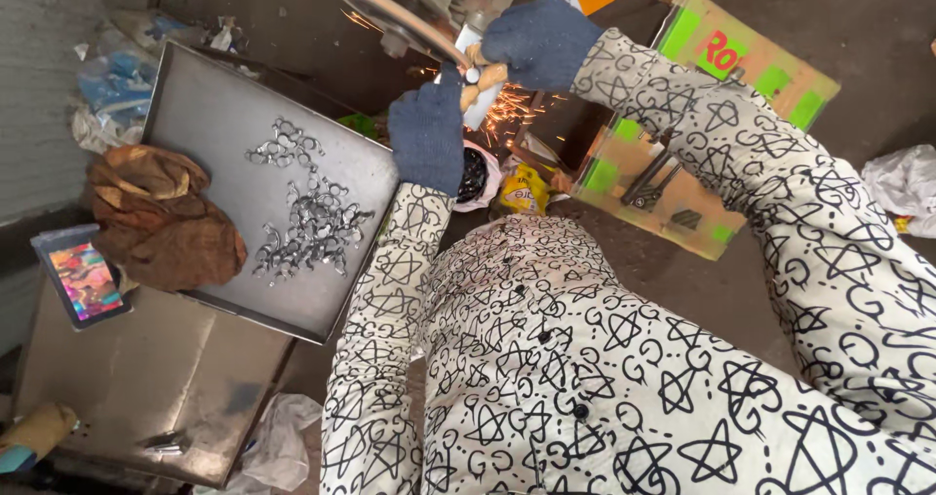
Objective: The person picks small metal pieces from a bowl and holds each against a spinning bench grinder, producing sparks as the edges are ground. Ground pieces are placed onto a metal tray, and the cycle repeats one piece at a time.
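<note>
Both my hands wear dark blue knit gloves with the fingertips bare. My left hand point(429, 129) and my right hand point(539, 39) pinch a small metal piece point(475, 74) together against the rim of a spinning grinding wheel point(385, 12). Orange sparks point(512, 110) spray down and to the right from the contact point. The piece is mostly hidden by my fingers. My sleeves are white with black star and ring prints.
A steel tray point(195, 95) at left holds several small shiny metal rings point(312, 222). Beside it lie a brown crumpled cloth point(161, 217) and a phone with a lit screen point(86, 280). A green-and-brown cardboard box point(721, 56) sits right; plastic bags lie below the wheel.
</note>
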